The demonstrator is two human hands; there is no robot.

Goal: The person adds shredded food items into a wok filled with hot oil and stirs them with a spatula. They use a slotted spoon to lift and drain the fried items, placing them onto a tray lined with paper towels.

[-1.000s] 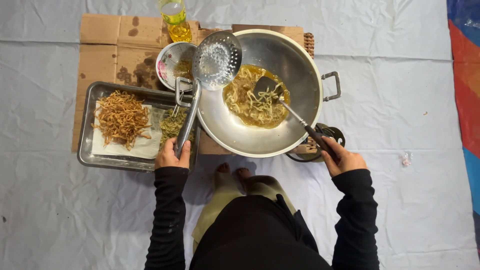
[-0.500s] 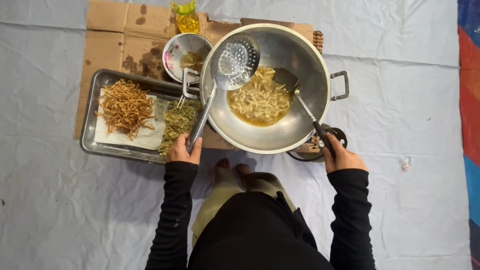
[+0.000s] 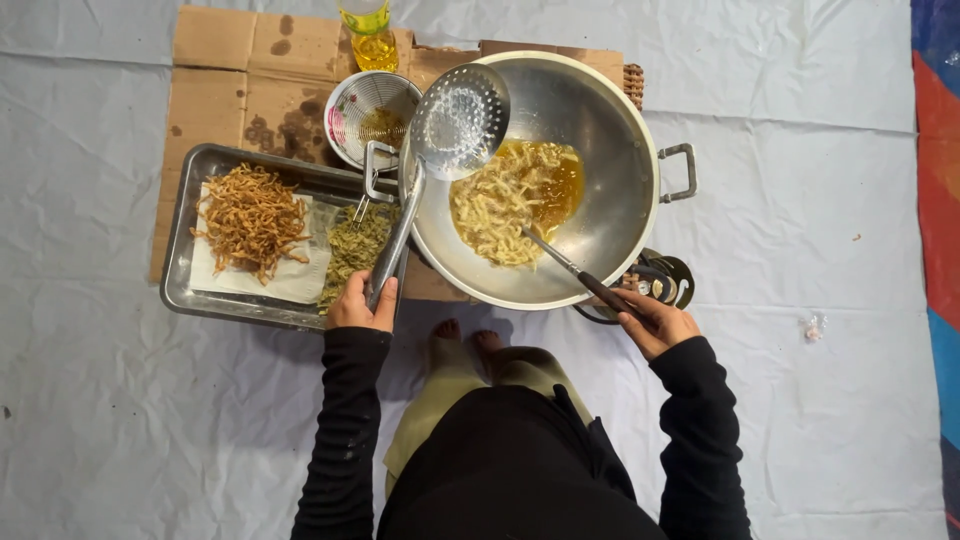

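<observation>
Wok (image 3: 610, 200) sits centre on a burner (image 3: 660, 282), strips frying in oil (image 3: 505, 200) inside it. Skimmer (image 3: 455, 125) hangs over the wok's left rim, handle running down to the left hand (image 3: 362, 305). Spatula (image 3: 565, 265) tip is in the oil, handle back to the right hand (image 3: 655, 322). Left of the wok: tray (image 3: 180, 270) on cardboard (image 3: 215, 60), fried strips (image 3: 250, 215) on paper at its left, raw strips (image 3: 355, 250) at its right. Behind the tray, a strainer bowl (image 3: 370, 110) (touching the wok's rim), oil bottle (image 3: 370, 35) behind that.
</observation>
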